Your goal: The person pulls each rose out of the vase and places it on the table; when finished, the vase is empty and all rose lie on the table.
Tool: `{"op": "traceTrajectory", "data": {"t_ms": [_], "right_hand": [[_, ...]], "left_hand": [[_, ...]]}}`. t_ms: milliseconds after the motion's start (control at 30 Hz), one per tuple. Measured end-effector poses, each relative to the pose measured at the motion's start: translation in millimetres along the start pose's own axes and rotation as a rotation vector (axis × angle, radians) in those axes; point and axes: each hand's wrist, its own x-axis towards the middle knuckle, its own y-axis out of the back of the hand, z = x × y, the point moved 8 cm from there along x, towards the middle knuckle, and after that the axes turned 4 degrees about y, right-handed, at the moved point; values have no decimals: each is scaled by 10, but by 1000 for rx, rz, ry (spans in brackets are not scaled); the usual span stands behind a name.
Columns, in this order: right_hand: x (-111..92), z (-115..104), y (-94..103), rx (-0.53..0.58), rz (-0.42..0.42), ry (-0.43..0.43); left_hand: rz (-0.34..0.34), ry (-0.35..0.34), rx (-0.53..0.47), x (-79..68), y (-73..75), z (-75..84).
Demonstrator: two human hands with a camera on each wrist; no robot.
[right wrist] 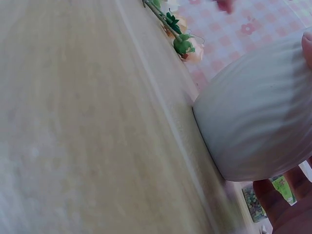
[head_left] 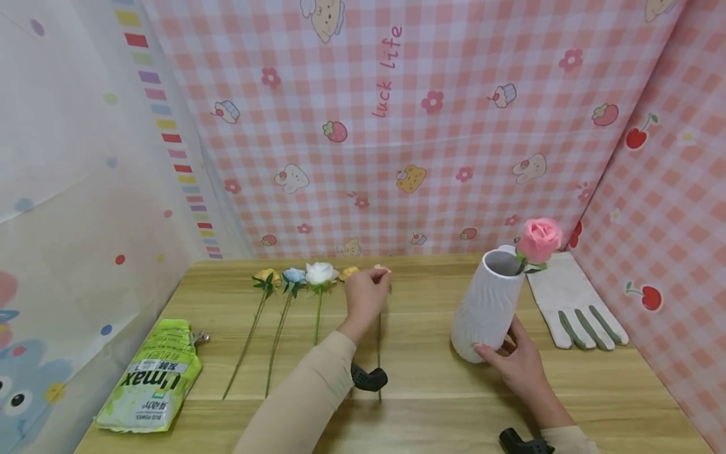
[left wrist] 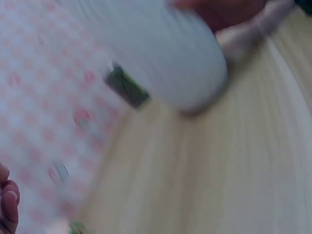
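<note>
My right hand (head_left: 517, 360) grips the lower part of a ribbed white vase (head_left: 489, 309), thumb on its near side. The vase leans to the right, with a pink rose (head_left: 540, 239) standing in its mouth. My left hand (head_left: 367, 293) hovers over the head of a pale peach flower (right wrist: 193, 50), whose long stem lies on the table. In the right wrist view a gap shows between that hand and the flower. Left of it lie a partly covered yellow flower (head_left: 348, 272), a white flower (head_left: 321, 273), a blue flower (head_left: 293, 276) and another yellow flower (head_left: 266, 279).
A green-and-white pouch (head_left: 152, 378) lies at the left of the wooden table (head_left: 425, 403). At the right, behind the vase, is a white glove with green-edged fingers (head_left: 573, 302). Pink checked cloth (head_left: 368, 157) rises along the table's far edge.
</note>
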Motion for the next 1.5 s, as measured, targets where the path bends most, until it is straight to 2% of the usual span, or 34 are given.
{"op": "traceTrajectory", "data": {"t_ms": [100, 233, 333, 500, 633, 767, 900, 1200, 1500], "right_hand": [[-5, -8, 8, 1, 1, 4], [-7, -7, 14, 1, -1, 4], [-6, 7, 21, 0, 0, 5], [1, 14, 24, 9, 0, 14], [13, -1, 14, 24, -6, 14], [20, -9, -5, 35, -11, 23], [19, -13, -21, 24, -13, 33], [13, 5, -22, 6, -17, 12], [-8, 11, -21, 7, -29, -2]], "left_hand": [[-17, -56, -80, -35, 50, 328], [-57, -164, -221, -142, 114, 848], [-112, -242, -301, -254, 128, 1200], [-212, -350, -358, -411, 48, 1625], [-270, -439, -370, -498, -57, 1873], [-295, -487, -329, -547, -155, 2018], [-291, -482, -251, -549, -236, 2081], [-169, -508, -29, -581, -335, 2197], [-105, -481, 38, -631, -416, 2227]]}}
